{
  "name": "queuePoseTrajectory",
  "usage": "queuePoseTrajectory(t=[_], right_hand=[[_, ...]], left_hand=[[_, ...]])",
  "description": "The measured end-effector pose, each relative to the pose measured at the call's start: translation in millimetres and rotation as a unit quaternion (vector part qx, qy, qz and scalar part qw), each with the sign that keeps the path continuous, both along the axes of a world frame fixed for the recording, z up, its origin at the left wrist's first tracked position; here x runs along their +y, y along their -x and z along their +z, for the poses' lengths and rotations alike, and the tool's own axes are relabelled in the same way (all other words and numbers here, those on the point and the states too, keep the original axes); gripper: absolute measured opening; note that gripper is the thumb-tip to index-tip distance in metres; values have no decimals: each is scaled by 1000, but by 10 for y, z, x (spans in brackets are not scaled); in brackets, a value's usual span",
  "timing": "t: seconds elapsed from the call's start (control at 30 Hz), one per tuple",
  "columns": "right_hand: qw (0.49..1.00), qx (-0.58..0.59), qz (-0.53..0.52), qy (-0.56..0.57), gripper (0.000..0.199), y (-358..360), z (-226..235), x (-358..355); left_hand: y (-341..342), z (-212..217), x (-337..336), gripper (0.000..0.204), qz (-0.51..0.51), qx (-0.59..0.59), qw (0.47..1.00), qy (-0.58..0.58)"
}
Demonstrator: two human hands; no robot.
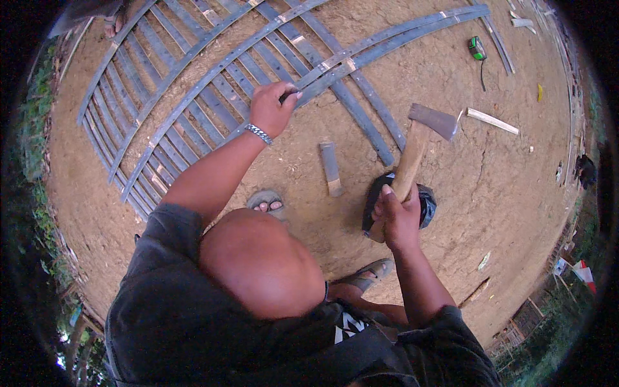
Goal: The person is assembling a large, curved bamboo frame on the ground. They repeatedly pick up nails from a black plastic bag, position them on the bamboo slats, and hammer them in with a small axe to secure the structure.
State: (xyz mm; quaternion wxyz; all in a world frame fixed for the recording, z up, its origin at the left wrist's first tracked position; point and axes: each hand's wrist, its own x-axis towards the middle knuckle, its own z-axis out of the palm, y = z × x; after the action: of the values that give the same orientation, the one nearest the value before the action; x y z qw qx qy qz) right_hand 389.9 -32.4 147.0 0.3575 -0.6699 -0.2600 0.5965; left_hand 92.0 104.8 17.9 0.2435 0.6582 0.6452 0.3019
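Note:
My right hand [396,216] is wrapped round the wooden handle of a hatchet [414,151]. Its rusty head points up and away from me, well apart from the slats. Over the lattice of dark slats [222,68], my left hand [274,106] is closed in a pinch at a long curved slat [380,55]. Whatever sits between those fingers, if anything, is too small to make out. Behind my right hand a black plastic bag [426,206] rests on the ground. A short piece of slat [330,169] lies between my two hands.
A green and black tape measure [476,48] lies at the far right, near a loose slat [498,44]. Closer in is a pale stick of wood [492,120]. My sandalled feet are on bare earth. Another person's foot [113,26] shows at the far left.

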Motion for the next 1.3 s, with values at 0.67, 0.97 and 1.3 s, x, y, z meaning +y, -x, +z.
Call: queuePoseTrajectory(t=[0.67,0.97,1.3], right_hand=[[904,-271,326,-55,52,333,-335,200],[868,-306,381,-90,50,591,-413,570],[837,-345,405,-129,55,571,-475,643]], left_hand=[[-57,-122,-59,9,-39,93,991,-89],[-17,-155,-61,16,-40,85,992,-79],[-11,-145,-47,11,-28,67,993,-92]])
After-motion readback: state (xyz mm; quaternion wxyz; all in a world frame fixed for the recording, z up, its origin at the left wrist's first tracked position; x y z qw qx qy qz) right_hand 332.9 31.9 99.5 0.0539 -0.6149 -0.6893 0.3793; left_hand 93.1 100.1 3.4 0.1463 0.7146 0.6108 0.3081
